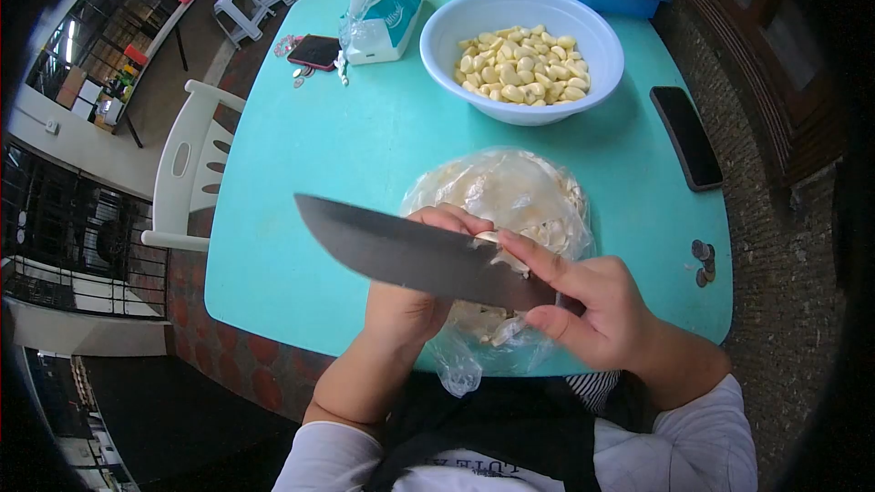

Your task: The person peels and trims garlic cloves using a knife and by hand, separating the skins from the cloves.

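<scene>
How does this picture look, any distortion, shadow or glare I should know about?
Head view: strong wide-angle bending, corners black, edges of the table bowed; head view: soft shadow near the bowl, pale shine on the plastic bag; head view: outline of the knife reads clearly.

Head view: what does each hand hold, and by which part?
Right hand: knife, at its handle end. Left hand: apparently a clove; the knife hides where it is held.

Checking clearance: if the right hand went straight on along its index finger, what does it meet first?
Likely the pale clove at the right hand's index fingertip, with the left hand just beyond. Depth between fingertip and clove is unclear from this one view.
</scene>
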`<state>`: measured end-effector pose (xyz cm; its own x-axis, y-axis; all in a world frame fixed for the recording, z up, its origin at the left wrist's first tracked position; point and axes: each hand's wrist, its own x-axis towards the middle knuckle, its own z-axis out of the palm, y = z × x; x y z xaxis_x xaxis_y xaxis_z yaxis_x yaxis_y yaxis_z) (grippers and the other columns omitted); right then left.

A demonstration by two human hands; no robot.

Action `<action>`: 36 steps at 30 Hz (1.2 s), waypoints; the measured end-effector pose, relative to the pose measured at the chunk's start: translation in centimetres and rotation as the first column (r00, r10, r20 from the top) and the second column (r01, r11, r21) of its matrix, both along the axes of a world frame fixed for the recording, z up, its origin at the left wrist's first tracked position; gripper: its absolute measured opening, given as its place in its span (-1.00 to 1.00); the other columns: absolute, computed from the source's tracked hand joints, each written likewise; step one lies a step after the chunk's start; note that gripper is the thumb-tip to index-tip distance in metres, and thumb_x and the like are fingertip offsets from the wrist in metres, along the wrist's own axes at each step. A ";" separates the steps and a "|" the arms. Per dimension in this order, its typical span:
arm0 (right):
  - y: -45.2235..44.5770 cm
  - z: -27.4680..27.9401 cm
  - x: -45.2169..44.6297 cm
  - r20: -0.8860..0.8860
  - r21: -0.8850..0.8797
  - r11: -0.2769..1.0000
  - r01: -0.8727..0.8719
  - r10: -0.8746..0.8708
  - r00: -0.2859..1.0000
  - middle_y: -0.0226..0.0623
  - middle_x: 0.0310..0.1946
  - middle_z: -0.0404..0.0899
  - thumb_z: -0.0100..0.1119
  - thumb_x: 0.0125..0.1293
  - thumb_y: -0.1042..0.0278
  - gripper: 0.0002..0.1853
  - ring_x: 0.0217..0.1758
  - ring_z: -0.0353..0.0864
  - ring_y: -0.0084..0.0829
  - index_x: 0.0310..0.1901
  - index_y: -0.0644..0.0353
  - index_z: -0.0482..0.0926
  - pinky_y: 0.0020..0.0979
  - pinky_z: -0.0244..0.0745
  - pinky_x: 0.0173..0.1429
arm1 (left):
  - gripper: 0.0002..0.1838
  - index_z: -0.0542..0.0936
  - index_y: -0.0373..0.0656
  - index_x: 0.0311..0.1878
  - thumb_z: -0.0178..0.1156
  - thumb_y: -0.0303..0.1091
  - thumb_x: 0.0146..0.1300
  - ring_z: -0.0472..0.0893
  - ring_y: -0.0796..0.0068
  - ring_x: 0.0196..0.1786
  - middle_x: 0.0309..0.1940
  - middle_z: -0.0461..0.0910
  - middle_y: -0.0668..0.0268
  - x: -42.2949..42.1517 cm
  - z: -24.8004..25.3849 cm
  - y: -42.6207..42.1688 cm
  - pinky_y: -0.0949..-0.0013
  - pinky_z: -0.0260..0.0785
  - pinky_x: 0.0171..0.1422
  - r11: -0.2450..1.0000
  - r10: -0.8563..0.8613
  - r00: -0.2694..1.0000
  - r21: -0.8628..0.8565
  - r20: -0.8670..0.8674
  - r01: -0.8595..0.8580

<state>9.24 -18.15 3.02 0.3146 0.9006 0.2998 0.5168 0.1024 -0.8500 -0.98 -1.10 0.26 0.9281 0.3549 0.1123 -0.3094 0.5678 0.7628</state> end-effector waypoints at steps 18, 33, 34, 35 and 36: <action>-0.3 1.3 -0.3 -0.434 -0.099 0.992 -0.074 0.024 0.901 -0.31 -0.23 0.52 -0.07 0.36 0.37 -0.49 -0.28 0.43 -0.65 0.31 0.30 0.16 -0.61 0.34 -0.16 | -0.66 0.48 -0.28 -0.06 0.25 -0.60 0.04 0.52 0.41 -0.03 -0.08 0.48 0.20 0.2 -0.3 0.6 0.42 0.48 0.00 0.988 -0.123 0.991 -0.104 -0.061 0.116; -0.9 1.0 -0.1 -0.739 -0.004 0.999 -0.033 0.019 0.674 -0.58 -0.57 0.34 -0.11 0.39 0.27 -0.48 -0.61 0.14 -0.82 0.33 0.27 0.14 -0.73 0.07 -0.52 | -0.30 0.26 -0.21 0.17 0.24 -0.79 -0.09 0.56 0.29 -0.04 -0.12 0.47 0.16 0.3 0.7 0.2 0.33 0.47 0.06 0.996 -0.047 0.999 -0.076 -0.022 0.045; -0.9 1.0 0.0 -0.737 -0.004 0.999 -0.033 0.019 0.676 -0.57 -0.58 0.34 -0.11 0.39 0.27 -0.47 -0.61 0.15 -0.81 0.33 0.27 0.13 -0.73 0.09 -0.52 | -0.29 0.26 -0.21 0.17 0.24 -0.80 -0.10 0.56 0.30 -0.04 -0.12 0.47 0.16 0.2 0.7 0.3 0.33 0.47 0.06 0.997 -0.047 0.999 -0.066 -0.009 0.046; -0.9 0.9 0.1 -0.738 0.002 1.000 -0.021 0.016 0.674 -0.58 -0.58 0.33 -0.11 0.39 0.26 -0.47 -0.62 0.15 -0.80 0.33 0.27 0.13 -0.72 0.09 -0.53 | -0.29 0.25 -0.21 0.18 0.24 -0.80 -0.10 0.56 0.30 -0.04 -0.12 0.47 0.15 0.2 0.6 0.3 0.33 0.47 0.06 0.997 -0.047 0.999 -0.056 0.002 0.047; -0.9 0.8 0.1 -0.740 0.009 1.000 -0.009 0.013 0.673 -0.58 -0.58 0.33 -0.11 0.40 0.24 -0.47 -0.62 0.14 -0.80 0.33 0.27 0.13 -0.72 0.09 -0.54 | -0.26 0.24 -0.22 0.18 0.26 -0.78 -0.13 0.56 0.31 -0.05 -0.13 0.47 0.16 0.2 0.7 0.3 0.34 0.46 0.06 0.999 -0.015 1.000 -0.040 -0.014 0.015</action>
<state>9.32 -19.07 3.84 0.4257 0.9046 -0.0226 -0.2821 0.1089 -0.9532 -0.81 -0.80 0.92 0.9349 0.3448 0.0849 -0.2896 0.6022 0.7440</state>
